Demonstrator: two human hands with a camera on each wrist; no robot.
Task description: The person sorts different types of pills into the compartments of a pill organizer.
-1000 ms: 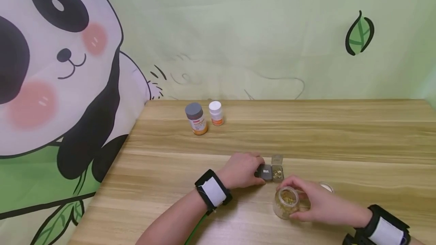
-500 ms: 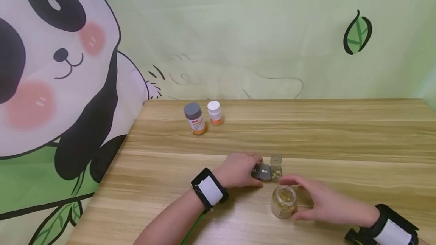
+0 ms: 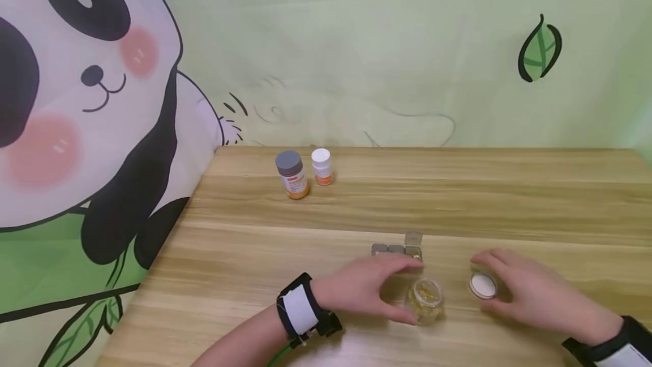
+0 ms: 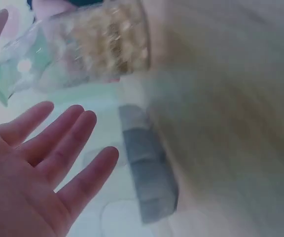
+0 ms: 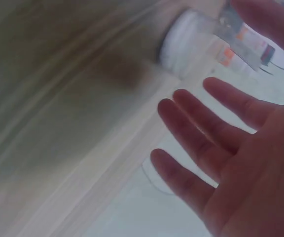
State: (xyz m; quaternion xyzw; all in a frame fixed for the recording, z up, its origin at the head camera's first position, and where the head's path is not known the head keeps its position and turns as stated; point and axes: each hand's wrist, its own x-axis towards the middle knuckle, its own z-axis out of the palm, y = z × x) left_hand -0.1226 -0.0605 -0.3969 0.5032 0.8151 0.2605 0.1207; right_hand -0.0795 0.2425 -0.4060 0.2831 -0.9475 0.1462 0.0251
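A clear jar [image 3: 425, 302] of small golden softgels stands uncapped on the wooden table. My left hand [image 3: 351, 287] reaches toward it, thumb and fingers spread on its left side. In the left wrist view, a gap shows between the straight fingers [image 4: 75, 143] and the jar [image 4: 110, 42]. To the right, my right hand [image 3: 547, 296] has thumb and fingers spread about a round white lid [image 3: 483, 286]. Its fingers look extended in the right wrist view, short of the blurred lid [image 5: 181, 47]. Behind my left hand, a grey pill organizer [image 3: 388, 248] is partly hidden, one compartment lid raised.
Farther back stand a grey-capped supplement bottle [image 3: 292, 175] and a smaller white bottle [image 3: 322, 167]. A green cloth backdrop [image 3: 356, 44] with a panda print rises behind the table [image 3: 535, 197].
My right hand has let go of the jar and moved right to the lid. My left hand has left the pill organizer and come forward to the jar.
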